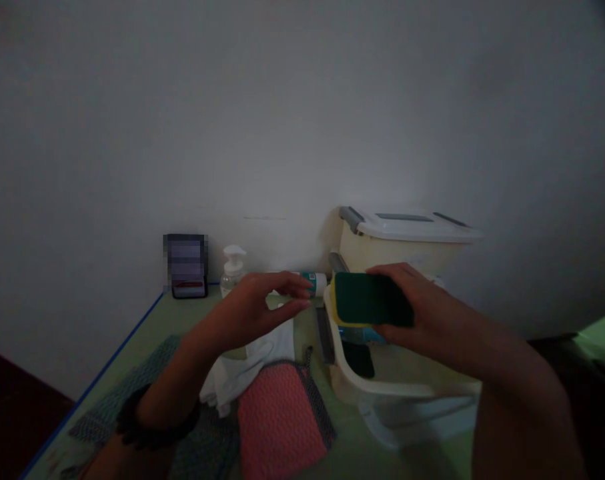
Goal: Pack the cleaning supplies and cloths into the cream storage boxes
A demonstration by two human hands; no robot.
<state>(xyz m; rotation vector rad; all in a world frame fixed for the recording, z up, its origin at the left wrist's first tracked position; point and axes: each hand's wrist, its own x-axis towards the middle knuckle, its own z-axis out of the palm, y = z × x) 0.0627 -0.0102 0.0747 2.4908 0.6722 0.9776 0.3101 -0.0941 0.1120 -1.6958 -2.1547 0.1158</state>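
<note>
My right hand (412, 300) grips a green and yellow scrub sponge (365, 299), its green side facing me, above the near left part of a cream plastic storage bin (407, 388). Inside that bin lie another dark green pad (358, 360) and something blue, partly covered by the held sponge. My left hand (262, 303) hovers to the left with thumb and fingers apart and nothing between them. Below it, a white cloth (247, 373) and a pink cloth with a grey edge (285, 420) lie on the table.
Behind the open bin stands a second bin with a white lid (417, 227). A pump bottle (233, 263), a white and green tube or bottle (315, 285) and a propped phone (187, 267) are near the wall. A grey-blue cloth (132, 373) covers the table's left side. A lid-like piece (422, 423) lies under the bin.
</note>
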